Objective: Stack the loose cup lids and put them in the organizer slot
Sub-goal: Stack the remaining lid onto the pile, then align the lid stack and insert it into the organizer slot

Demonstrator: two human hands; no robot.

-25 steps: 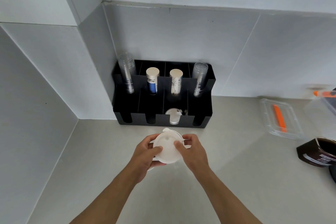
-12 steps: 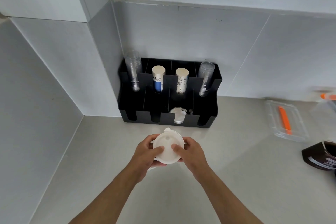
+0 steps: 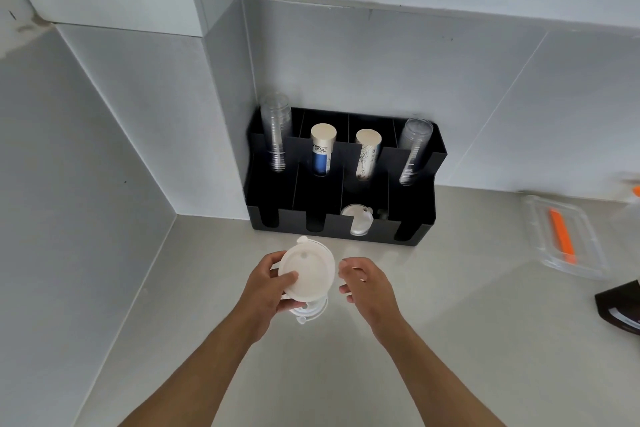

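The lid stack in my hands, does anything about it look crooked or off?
Yes. The lid stack, held only by the left hand, is not squared up: lower lids stick out below the top one, with tabs pointing different ways. The right hand is open beside it, not touching. Lids in the black organizer look tidy.

Both bare forearms reach forward over the counter [image 3: 450, 305], angled inward so the hands sit near each other. The left hand [image 3: 265, 288] is closed on a stack of lids [image 3: 306, 276], thumb pressed on top, fingers curled underneath. The right hand [image 3: 369, 282] hovers just beside the stack without touching it, fingers loosely curled and parted, palm turned toward the left hand.
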